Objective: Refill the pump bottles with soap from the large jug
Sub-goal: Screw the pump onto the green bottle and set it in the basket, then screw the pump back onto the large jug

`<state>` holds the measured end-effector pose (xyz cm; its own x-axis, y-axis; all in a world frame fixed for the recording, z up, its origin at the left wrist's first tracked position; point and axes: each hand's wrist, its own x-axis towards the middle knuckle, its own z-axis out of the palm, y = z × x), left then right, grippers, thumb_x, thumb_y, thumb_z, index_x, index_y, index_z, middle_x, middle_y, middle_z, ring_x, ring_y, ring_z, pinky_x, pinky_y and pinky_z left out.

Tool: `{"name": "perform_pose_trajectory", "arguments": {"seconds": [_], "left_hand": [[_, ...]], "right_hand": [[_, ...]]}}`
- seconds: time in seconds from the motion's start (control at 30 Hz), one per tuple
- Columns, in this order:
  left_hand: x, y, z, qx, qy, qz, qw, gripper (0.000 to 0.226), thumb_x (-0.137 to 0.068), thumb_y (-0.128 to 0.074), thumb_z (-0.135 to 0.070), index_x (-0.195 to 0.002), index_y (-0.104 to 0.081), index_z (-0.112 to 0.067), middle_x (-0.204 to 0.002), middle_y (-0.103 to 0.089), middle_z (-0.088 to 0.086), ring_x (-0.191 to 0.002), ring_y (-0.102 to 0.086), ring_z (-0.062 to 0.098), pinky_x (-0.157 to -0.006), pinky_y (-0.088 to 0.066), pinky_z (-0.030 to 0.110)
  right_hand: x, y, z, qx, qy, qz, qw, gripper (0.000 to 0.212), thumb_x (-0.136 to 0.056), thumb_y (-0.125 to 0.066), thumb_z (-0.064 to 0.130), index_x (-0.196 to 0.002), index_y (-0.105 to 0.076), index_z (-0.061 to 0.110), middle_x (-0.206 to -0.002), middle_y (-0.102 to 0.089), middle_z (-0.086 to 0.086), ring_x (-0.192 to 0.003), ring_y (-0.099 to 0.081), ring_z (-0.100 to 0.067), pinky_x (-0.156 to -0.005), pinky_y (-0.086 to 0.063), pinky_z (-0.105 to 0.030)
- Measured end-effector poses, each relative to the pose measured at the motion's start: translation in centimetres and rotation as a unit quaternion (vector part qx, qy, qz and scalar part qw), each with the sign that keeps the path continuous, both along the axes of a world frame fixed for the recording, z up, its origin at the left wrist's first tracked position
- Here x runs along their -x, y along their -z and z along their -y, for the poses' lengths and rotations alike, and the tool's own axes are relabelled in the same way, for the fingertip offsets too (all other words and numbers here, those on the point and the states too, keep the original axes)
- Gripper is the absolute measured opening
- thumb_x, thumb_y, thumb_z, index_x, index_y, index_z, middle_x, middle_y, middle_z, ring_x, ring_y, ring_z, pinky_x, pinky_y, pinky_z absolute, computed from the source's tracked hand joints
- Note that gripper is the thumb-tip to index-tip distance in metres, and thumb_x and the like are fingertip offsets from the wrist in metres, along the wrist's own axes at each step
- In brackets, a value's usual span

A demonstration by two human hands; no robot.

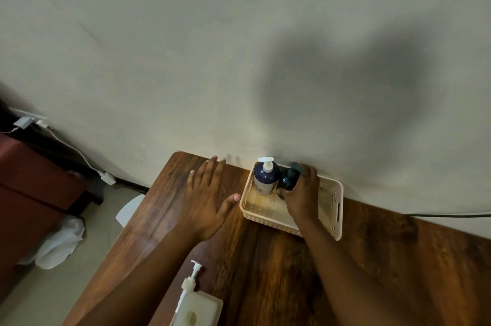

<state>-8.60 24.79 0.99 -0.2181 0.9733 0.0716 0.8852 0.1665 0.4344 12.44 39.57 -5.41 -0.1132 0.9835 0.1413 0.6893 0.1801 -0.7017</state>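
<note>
A cream plastic basket [335, 208] stands on the wooden table against the wall. Inside it, at the far left, a navy pump bottle [265, 176] with a white pump stands upright. Beside it is a dark green pump bottle [288, 178], and my right hand [301, 194] is wrapped around it inside the basket. My left hand [208, 192] hovers flat over the table just left of the basket, fingers spread, holding nothing. A pale translucent container with a white pump [195, 307] sits at the table's near edge. No large jug is visible.
The wooden table [279, 267] ends on the left, with floor below. There lie crumpled white cloth [59, 243], a white paper [130, 210], chargers and cables [106, 176], and dark red furniture [34, 187]. A black cable [451, 215] runs along the wall at right.
</note>
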Motion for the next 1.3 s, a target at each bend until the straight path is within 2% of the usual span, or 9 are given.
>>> {"name": "perform_pose_trajectory", "arguments": {"seconds": [0.17, 0.3, 0.4, 0.6, 0.73, 0.8, 0.9, 1.07, 1.3], "left_hand": [[-0.2, -2.7, 2.0, 0.048, -0.025, -0.017, 0.998, 0.086, -0.101, -0.024, -0.069, -0.166, -0.002, -0.018, -0.175, 0.004, 0.002, -0.161, 0.005, 0.018, -0.130, 0.001, 0.051], [-0.2, -5.2, 4.6, 0.075, -0.045, -0.024, 0.996, 0.081, -0.106, -0.033, -0.058, -0.166, 0.002, -0.018, -0.175, 0.007, 0.002, -0.161, 0.007, 0.018, -0.130, -0.001, 0.050], [-0.1, -6.2, 7.0, 0.084, -0.059, -0.038, 0.994, 0.080, -0.106, -0.033, -0.059, -0.166, 0.001, -0.018, -0.175, 0.005, 0.004, -0.162, 0.004, 0.019, -0.130, -0.003, 0.051], [0.5, -5.6, 12.6, 0.069, -0.095, -0.009, 0.993, 0.080, -0.105, -0.033, -0.061, -0.167, -0.003, -0.021, -0.175, -0.003, 0.003, -0.162, -0.001, 0.020, -0.130, -0.001, 0.052], [0.8, -5.0, 16.3, 0.079, -0.118, 0.001, 0.990, 0.080, -0.104, -0.031, -0.064, -0.167, -0.002, -0.024, -0.175, -0.003, 0.003, -0.162, -0.002, 0.021, -0.130, -0.003, 0.052], [0.6, -4.8, 17.8, 0.082, -0.123, 0.007, 0.989, 0.079, -0.104, -0.034, -0.062, -0.167, -0.004, -0.024, -0.175, -0.005, 0.004, -0.162, -0.003, 0.022, -0.130, -0.004, 0.053], [0.5, -4.3, 19.8, 0.100, -0.134, 0.011, 0.986, 0.078, -0.105, -0.034, -0.062, -0.167, -0.005, -0.024, -0.175, -0.004, 0.004, -0.162, -0.001, 0.022, -0.129, -0.006, 0.054], [0.6, -2.7, 21.2, 0.127, -0.151, 0.028, 0.980, 0.076, -0.104, -0.034, -0.062, -0.166, -0.006, -0.027, -0.175, -0.005, 0.002, -0.162, -0.003, 0.023, -0.129, -0.010, 0.055], [0.8, 2.0, 20.5, 0.160, -0.164, 0.096, 0.969, 0.071, -0.103, -0.041, -0.061, -0.164, -0.016, -0.033, -0.172, -0.020, 0.006, -0.157, -0.021, 0.030, -0.124, -0.023, 0.051]], "right_hand": [[-1.3, -1.4, 1.3, 0.052, 0.017, -0.003, 0.998, 0.092, -0.061, -0.095, 0.025, -0.137, -0.044, 0.011, -0.144, -0.044, -0.013, -0.134, -0.039, -0.031, -0.109, -0.040, -0.043], [-3.1, -2.7, 4.2, 0.031, 0.017, -0.021, 0.999, 0.092, -0.061, -0.094, 0.032, -0.136, -0.044, 0.016, -0.140, -0.049, -0.010, -0.129, -0.044, -0.030, -0.104, -0.045, -0.046], [-3.6, -3.8, 7.0, 0.046, 0.004, -0.045, 0.998, 0.095, -0.067, -0.090, 0.038, -0.144, -0.037, 0.021, -0.149, -0.041, -0.007, -0.137, -0.038, -0.028, -0.107, -0.042, -0.043], [-2.0, -6.3, 13.8, 0.072, -0.094, -0.070, 0.990, 0.093, -0.073, -0.084, 0.042, -0.148, -0.030, 0.031, -0.155, -0.031, 0.000, -0.141, -0.031, -0.021, -0.106, -0.040, -0.040], [-0.6, -7.7, 18.8, 0.159, -0.156, -0.066, 0.973, 0.100, -0.070, -0.081, 0.057, -0.149, -0.021, 0.047, -0.161, -0.023, 0.006, -0.145, -0.027, -0.018, -0.101, -0.039, -0.034], [0.0, -8.0, 21.3, 0.204, -0.191, -0.077, 0.957, 0.102, -0.068, -0.082, 0.058, -0.149, -0.020, 0.050, -0.161, -0.023, 0.007, -0.145, -0.027, -0.018, -0.103, -0.041, -0.038], [0.5, -7.9, 24.6, 0.267, -0.248, -0.094, 0.927, 0.113, -0.057, -0.086, 0.064, -0.149, -0.020, 0.052, -0.161, -0.022, 0.008, -0.144, -0.027, -0.019, -0.098, -0.042, -0.033], [1.3, -6.2, 28.1, 0.321, -0.293, -0.052, 0.899, 0.129, -0.048, -0.092, 0.058, -0.150, -0.014, 0.050, -0.159, -0.026, 0.007, -0.143, -0.031, -0.023, -0.106, -0.044, -0.043], [2.8, -2.2, 30.0, 0.218, -0.269, 0.004, 0.938, 0.103, -0.063, -0.092, 0.037, -0.144, -0.028, 0.037, -0.146, -0.042, 0.008, -0.137, -0.039, -0.013, -0.108, -0.044, -0.032]]}}
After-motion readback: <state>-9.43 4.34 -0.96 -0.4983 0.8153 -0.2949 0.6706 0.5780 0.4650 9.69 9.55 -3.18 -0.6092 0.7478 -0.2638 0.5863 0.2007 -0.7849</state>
